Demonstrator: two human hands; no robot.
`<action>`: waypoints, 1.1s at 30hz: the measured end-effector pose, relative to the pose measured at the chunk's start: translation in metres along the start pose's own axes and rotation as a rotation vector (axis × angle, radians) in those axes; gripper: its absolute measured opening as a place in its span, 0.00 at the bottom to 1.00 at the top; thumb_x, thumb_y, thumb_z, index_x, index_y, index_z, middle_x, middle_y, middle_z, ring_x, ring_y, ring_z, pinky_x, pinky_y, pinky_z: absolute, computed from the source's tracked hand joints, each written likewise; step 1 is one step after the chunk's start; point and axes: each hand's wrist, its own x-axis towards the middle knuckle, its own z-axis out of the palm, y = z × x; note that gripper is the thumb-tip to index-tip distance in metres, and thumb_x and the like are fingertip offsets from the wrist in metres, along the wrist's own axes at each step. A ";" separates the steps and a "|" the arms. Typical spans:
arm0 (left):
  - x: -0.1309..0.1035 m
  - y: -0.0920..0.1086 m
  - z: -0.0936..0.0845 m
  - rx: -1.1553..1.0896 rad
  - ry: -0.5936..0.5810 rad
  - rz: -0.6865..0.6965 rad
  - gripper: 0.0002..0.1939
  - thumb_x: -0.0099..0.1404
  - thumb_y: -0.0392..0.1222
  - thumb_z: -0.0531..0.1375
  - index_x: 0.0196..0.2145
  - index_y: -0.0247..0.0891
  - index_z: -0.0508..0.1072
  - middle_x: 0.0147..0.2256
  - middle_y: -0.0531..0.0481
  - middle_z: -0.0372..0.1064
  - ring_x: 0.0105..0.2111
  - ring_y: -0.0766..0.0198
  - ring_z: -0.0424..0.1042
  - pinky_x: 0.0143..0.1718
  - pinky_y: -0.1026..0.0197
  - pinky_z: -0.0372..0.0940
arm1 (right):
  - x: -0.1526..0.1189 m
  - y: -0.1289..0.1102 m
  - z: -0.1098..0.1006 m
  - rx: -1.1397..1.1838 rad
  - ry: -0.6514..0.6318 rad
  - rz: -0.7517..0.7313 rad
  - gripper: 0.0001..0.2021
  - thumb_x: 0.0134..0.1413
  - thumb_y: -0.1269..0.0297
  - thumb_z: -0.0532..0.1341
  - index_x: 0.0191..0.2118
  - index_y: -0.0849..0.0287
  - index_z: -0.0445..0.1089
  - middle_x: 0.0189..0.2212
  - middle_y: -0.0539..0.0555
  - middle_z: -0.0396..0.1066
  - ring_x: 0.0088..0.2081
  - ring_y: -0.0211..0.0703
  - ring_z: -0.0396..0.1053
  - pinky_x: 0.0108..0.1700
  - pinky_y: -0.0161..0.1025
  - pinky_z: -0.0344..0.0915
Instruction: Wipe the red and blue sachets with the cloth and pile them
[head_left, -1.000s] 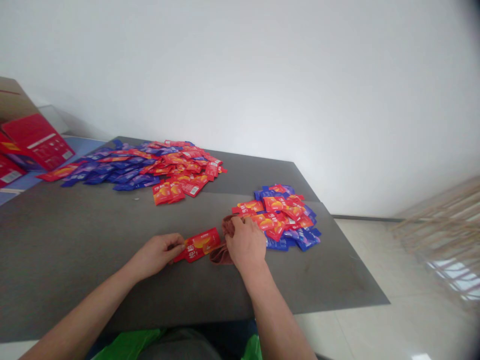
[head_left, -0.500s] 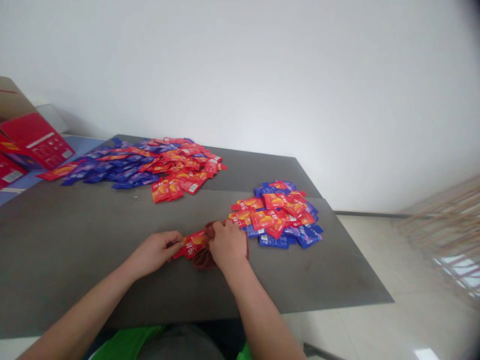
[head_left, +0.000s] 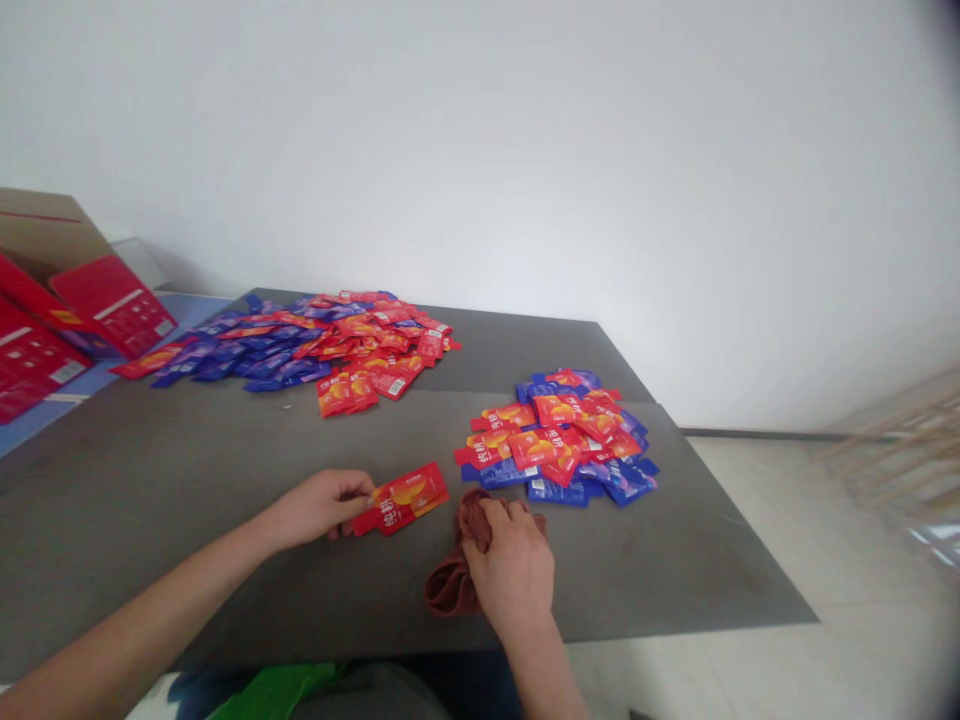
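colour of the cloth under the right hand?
Reddish-brown: the cloth under the right hand, best seen in the current head view.

Over the tabletop (head_left: 637, 585), the left hand (head_left: 326, 505) and right hand (head_left: 514, 565) are bare, and so are the left forearm (head_left: 165, 610) and right forearm (head_left: 546, 665), each narrowing smoothly toward the wrist. Below the tabletop's near edge, clothing shows: a bright green, creased piece (head_left: 281, 690), a dark grey, rounded piece (head_left: 382, 695) beside it, and dark blue cloth (head_left: 480, 685). The garments' cut cannot be told.
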 end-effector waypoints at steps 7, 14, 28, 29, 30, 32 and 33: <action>0.003 0.023 -0.038 0.460 -0.143 0.145 0.11 0.62 0.45 0.56 0.33 0.40 0.77 0.31 0.49 0.75 0.30 0.58 0.75 0.31 0.62 0.63 | 0.004 -0.003 0.003 0.001 0.012 0.015 0.09 0.56 0.60 0.67 0.41 0.51 0.70 0.39 0.54 0.71 0.46 0.51 0.68 0.49 0.44 0.59; -0.013 0.050 -0.033 0.672 -0.146 0.212 0.11 0.59 0.42 0.61 0.38 0.42 0.81 0.38 0.45 0.77 0.37 0.53 0.75 0.36 0.60 0.63 | 0.002 -0.002 0.003 -0.007 0.028 0.002 0.08 0.57 0.59 0.66 0.42 0.50 0.71 0.39 0.53 0.71 0.46 0.51 0.68 0.49 0.44 0.60; -0.007 0.066 0.009 0.870 0.010 0.214 0.15 0.60 0.45 0.61 0.42 0.34 0.78 0.42 0.37 0.73 0.41 0.45 0.74 0.42 0.51 0.66 | 0.002 -0.006 -0.005 -0.009 0.006 0.007 0.09 0.57 0.59 0.66 0.43 0.52 0.72 0.40 0.55 0.72 0.48 0.52 0.68 0.50 0.45 0.60; -0.007 0.063 0.014 0.880 0.045 0.222 0.16 0.60 0.45 0.62 0.43 0.33 0.78 0.42 0.36 0.72 0.42 0.45 0.74 0.44 0.50 0.67 | 0.002 -0.006 -0.005 -0.008 0.004 0.008 0.09 0.57 0.59 0.66 0.43 0.52 0.72 0.40 0.55 0.72 0.48 0.52 0.68 0.50 0.45 0.60; -0.006 0.060 0.018 0.884 0.078 0.229 0.17 0.61 0.46 0.62 0.44 0.32 0.77 0.43 0.36 0.72 0.43 0.45 0.73 0.45 0.50 0.67 | 0.003 -0.007 -0.005 -0.007 0.002 0.011 0.09 0.57 0.60 0.66 0.43 0.52 0.72 0.40 0.55 0.72 0.48 0.52 0.68 0.50 0.45 0.60; -0.006 0.054 0.024 0.883 0.136 0.241 0.20 0.61 0.49 0.62 0.46 0.32 0.76 0.43 0.36 0.71 0.44 0.45 0.73 0.46 0.50 0.66 | 0.003 -0.007 -0.005 -0.009 -0.003 0.017 0.09 0.56 0.60 0.67 0.42 0.52 0.72 0.40 0.55 0.72 0.48 0.53 0.68 0.50 0.45 0.60; -0.006 0.051 0.025 0.884 0.158 0.246 0.21 0.62 0.50 0.62 0.47 0.32 0.75 0.43 0.36 0.71 0.45 0.45 0.72 0.47 0.50 0.66 | 0.003 -0.007 -0.006 -0.010 -0.006 0.018 0.09 0.56 0.60 0.67 0.42 0.52 0.72 0.40 0.55 0.72 0.48 0.53 0.68 0.50 0.44 0.60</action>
